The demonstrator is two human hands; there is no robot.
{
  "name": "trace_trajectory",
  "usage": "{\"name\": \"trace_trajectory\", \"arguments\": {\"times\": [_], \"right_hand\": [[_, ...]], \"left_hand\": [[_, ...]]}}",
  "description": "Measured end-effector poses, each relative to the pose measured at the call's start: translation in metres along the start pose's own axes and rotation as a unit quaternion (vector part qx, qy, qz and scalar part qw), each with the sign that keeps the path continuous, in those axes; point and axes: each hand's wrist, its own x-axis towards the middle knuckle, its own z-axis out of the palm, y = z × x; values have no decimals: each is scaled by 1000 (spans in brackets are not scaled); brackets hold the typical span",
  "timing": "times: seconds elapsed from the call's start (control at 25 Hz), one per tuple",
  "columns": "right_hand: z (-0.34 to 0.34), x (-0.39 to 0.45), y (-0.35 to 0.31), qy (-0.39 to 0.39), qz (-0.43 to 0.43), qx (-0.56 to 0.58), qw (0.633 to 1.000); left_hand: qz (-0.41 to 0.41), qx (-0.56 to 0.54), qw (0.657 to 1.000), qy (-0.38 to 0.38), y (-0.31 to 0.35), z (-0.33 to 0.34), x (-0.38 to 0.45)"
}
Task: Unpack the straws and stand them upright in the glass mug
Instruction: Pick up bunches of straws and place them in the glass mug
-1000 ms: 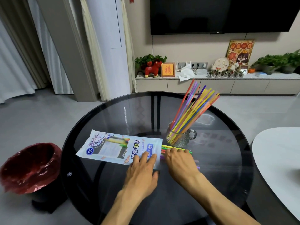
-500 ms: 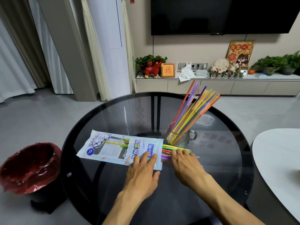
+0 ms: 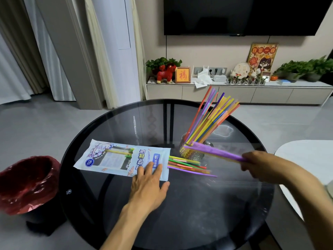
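A pale blue straw packet (image 3: 115, 158) lies flat on the round dark glass table (image 3: 198, 204). My left hand (image 3: 149, 181) presses down on its open right end, fingers spread. Several coloured straws (image 3: 187, 166) stick out of that end onto the table. My right hand (image 3: 259, 164) is shut on a blurred bunch of purple and yellow straws (image 3: 214, 151), held level just in front of the glass mug (image 3: 191, 153). The mug holds several straws (image 3: 212, 117) leaning to the right.
A bin with a red liner (image 3: 27, 183) stands on the floor left of the table. A white table edge (image 3: 306, 159) sits at the right. A TV cabinet (image 3: 234, 91) with plants and ornaments runs along the far wall.
My right hand has pulled a bunch of straws out of the packet and swung it up and to the right, in front of the mug. My left hand stays on the packet.
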Motion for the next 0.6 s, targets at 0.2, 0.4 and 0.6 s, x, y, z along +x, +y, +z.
{"name": "trace_trajectory", "arguments": {"times": [0.2, 0.4, 0.6], "right_hand": [[15, -6, -31, 108, -90, -44, 989], [50, 1, -97, 206, -328, -158, 908], [28, -10, -90, 494, -197, 16, 847]], "left_hand": [[88, -119, 938, 315, 18, -20, -6], [219, 21, 933, 284, 36, -22, -22], [97, -282, 930, 215, 13, -40, -15]]}}
